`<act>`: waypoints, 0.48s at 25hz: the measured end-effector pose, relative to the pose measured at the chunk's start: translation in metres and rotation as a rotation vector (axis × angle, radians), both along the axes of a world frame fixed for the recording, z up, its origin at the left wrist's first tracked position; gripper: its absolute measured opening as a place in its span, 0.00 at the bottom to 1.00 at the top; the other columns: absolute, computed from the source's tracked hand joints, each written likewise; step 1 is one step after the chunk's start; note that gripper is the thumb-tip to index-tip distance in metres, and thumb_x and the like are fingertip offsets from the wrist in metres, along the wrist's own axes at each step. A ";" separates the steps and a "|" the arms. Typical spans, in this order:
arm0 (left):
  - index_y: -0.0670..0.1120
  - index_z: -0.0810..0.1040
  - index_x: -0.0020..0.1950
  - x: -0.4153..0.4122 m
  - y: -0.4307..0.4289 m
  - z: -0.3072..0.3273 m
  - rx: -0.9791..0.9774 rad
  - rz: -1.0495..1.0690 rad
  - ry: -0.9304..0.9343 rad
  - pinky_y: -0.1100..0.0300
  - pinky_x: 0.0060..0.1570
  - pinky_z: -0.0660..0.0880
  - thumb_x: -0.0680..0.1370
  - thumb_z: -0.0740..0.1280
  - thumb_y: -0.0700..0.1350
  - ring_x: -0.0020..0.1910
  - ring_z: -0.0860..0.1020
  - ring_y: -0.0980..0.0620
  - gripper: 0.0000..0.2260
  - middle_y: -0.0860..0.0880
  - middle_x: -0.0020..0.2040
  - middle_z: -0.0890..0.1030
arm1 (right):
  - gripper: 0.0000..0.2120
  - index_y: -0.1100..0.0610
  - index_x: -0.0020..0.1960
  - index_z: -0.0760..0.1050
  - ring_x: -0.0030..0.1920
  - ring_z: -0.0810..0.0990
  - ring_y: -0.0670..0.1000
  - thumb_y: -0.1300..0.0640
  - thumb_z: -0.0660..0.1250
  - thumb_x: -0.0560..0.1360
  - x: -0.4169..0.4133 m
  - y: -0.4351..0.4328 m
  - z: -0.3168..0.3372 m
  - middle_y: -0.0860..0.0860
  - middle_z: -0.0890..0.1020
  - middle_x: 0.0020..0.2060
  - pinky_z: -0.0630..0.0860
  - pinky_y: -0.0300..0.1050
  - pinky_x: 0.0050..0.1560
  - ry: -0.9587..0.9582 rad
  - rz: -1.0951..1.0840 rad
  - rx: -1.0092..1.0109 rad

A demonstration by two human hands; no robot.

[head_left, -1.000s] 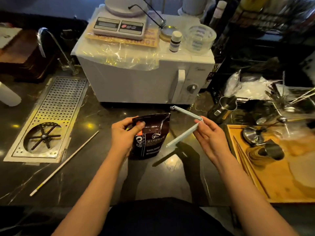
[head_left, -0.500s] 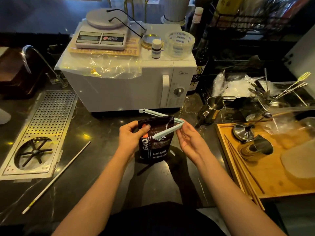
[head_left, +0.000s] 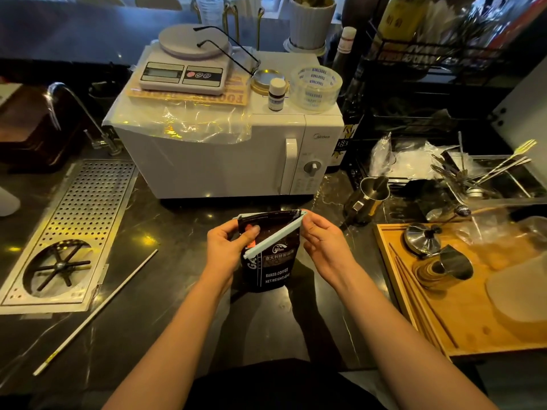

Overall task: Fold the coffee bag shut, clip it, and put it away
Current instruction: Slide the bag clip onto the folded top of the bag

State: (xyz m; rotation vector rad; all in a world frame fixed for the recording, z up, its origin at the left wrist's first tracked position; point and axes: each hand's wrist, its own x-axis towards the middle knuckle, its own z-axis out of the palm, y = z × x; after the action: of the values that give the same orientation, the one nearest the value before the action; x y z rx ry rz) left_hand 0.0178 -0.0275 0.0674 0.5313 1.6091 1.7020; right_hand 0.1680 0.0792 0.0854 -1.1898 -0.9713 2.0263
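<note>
A dark coffee bag (head_left: 273,269) with white lettering stands upright on the black counter, its top folded over. My left hand (head_left: 228,250) grips its upper left side, thumb pressed on the front. A pale blue hinged bag clip (head_left: 273,236) straddles the bag's top: one arm runs behind the top edge, the other slants down across the front, so the clip is still spread apart. My right hand (head_left: 321,241) pinches the clip at its hinge end by the bag's upper right corner.
A white microwave (head_left: 236,161) stands right behind the bag, with a scale (head_left: 183,72) on top. A perforated metal drain tray (head_left: 77,220) lies left, a white stick (head_left: 97,309) beside it. Right are a steel pitcher (head_left: 368,199) and a wooden tray (head_left: 461,315) with metal tools.
My right hand brought the open clip from the right onto the bag's top; its arms now sit either side of the fold. The view shifted so the bag sits lower and more central.
</note>
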 end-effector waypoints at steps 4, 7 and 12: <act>0.44 0.84 0.51 -0.003 -0.001 -0.003 -0.017 0.004 -0.023 0.63 0.40 0.80 0.73 0.72 0.36 0.42 0.83 0.54 0.09 0.48 0.43 0.85 | 0.06 0.53 0.50 0.82 0.46 0.75 0.48 0.59 0.67 0.77 -0.006 0.000 -0.004 0.47 0.83 0.41 0.68 0.44 0.47 -0.007 -0.023 0.025; 0.47 0.84 0.49 -0.002 0.000 -0.002 -0.007 0.001 -0.041 0.66 0.38 0.79 0.74 0.71 0.35 0.40 0.83 0.58 0.08 0.49 0.42 0.84 | 0.07 0.55 0.50 0.81 0.45 0.77 0.47 0.60 0.65 0.78 -0.005 0.000 -0.006 0.47 0.83 0.37 0.72 0.43 0.51 0.074 -0.044 -0.043; 0.45 0.84 0.48 -0.002 0.001 -0.002 -0.019 0.008 -0.046 0.68 0.37 0.78 0.74 0.71 0.36 0.40 0.84 0.59 0.06 0.52 0.41 0.85 | 0.06 0.55 0.51 0.80 0.45 0.80 0.46 0.58 0.64 0.78 -0.008 -0.001 -0.014 0.47 0.85 0.38 0.73 0.40 0.48 0.166 -0.096 -0.162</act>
State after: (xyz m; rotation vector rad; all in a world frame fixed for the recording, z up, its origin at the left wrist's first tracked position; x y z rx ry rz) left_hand 0.0157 -0.0267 0.0652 0.4740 1.5948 1.6914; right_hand 0.1599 0.0785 0.0716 -1.1068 -0.6682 2.1199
